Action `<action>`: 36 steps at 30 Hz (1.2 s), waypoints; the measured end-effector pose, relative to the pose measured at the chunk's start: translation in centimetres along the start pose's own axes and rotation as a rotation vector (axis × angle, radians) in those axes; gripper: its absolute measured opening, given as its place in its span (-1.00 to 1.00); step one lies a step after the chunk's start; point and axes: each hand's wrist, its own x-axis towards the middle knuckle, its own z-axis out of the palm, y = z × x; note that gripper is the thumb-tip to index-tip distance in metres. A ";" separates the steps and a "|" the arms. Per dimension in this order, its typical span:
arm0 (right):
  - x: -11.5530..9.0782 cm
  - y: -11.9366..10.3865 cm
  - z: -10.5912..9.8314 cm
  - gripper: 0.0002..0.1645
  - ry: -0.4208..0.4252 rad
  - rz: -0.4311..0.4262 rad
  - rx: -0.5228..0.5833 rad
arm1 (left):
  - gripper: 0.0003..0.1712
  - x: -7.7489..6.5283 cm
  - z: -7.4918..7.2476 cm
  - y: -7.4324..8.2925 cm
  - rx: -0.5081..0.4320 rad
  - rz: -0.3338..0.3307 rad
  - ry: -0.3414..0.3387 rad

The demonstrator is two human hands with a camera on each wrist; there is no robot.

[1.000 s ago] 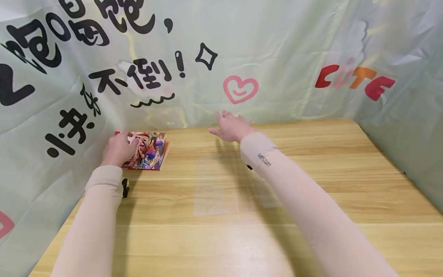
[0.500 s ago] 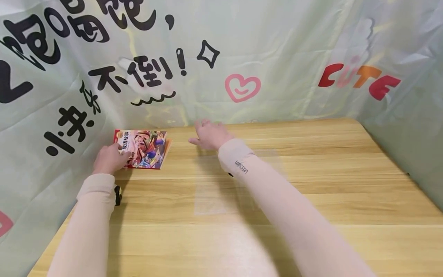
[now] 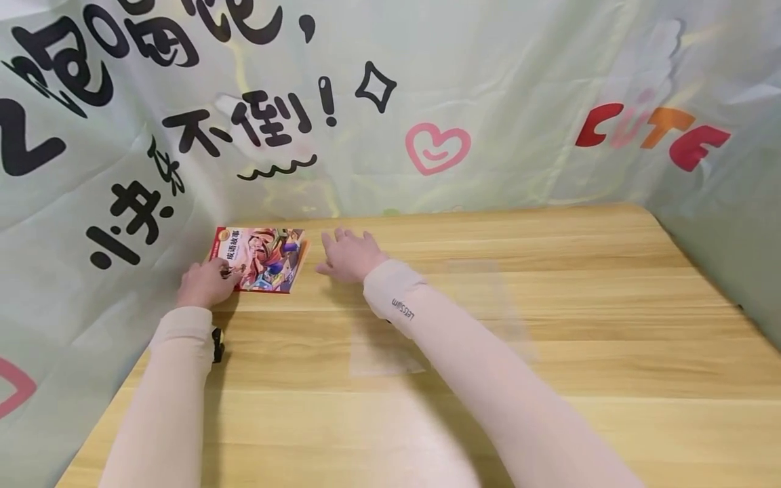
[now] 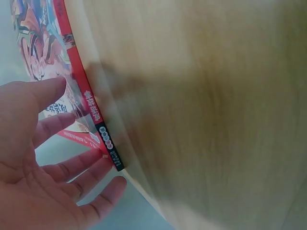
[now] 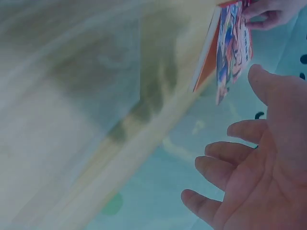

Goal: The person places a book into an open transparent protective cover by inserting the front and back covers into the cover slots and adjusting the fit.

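Observation:
A thin paperback book (image 3: 271, 261) with a colourful illustrated cover and red edges lies at the table's back left corner. Its cover stands slightly lifted along the right side, as the right wrist view also shows. My left hand (image 3: 206, 283) is at the book's near left corner. In the left wrist view its fingers are loosely bent, some at the end of the red spine (image 4: 88, 93), and the thumb (image 4: 50, 91) is over the cover; firm contact cannot be told. To the book's right, my right hand (image 3: 350, 257) hovers above the table with spread fingers, holding nothing.
The wooden table (image 3: 488, 420) runs back to a pale printed cloth (image 3: 518, 102) that hangs behind and on both sides. Faint transparent sheets (image 3: 381, 352) lie flat on the table's middle, partly under the right forearm.
My right hand has moved left and lower, toward the book. My left hand has slid back off the cover to the near left corner, uncovering the title.

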 end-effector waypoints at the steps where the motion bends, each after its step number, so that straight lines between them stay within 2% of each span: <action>1: 0.1 -0.3 0.1 -0.07 0.002 -0.010 0.001 | -0.30 0.0 0.0 0.1 0.011 -0.004 -0.003; 5: 0.3 -1.4 0.5 -0.07 -0.005 -0.031 -0.003 | -0.30 0.0 -0.1 0.0 0.040 0.006 -0.019; 16: 0.9 -3.4 2.1 -0.18 -0.072 -0.055 -0.011 | -0.24 0.1 0.0 -0.4 0.120 0.099 -0.043; 23: 1.0 -4.1 2.6 -0.26 -0.064 -0.075 -0.036 | -0.25 0.0 -0.4 -0.3 0.099 0.131 -0.073; 36: 1.0 -4.7 3.3 -0.42 -0.022 -0.104 -0.042 | -0.34 0.1 -1.0 -0.3 0.046 0.239 -0.113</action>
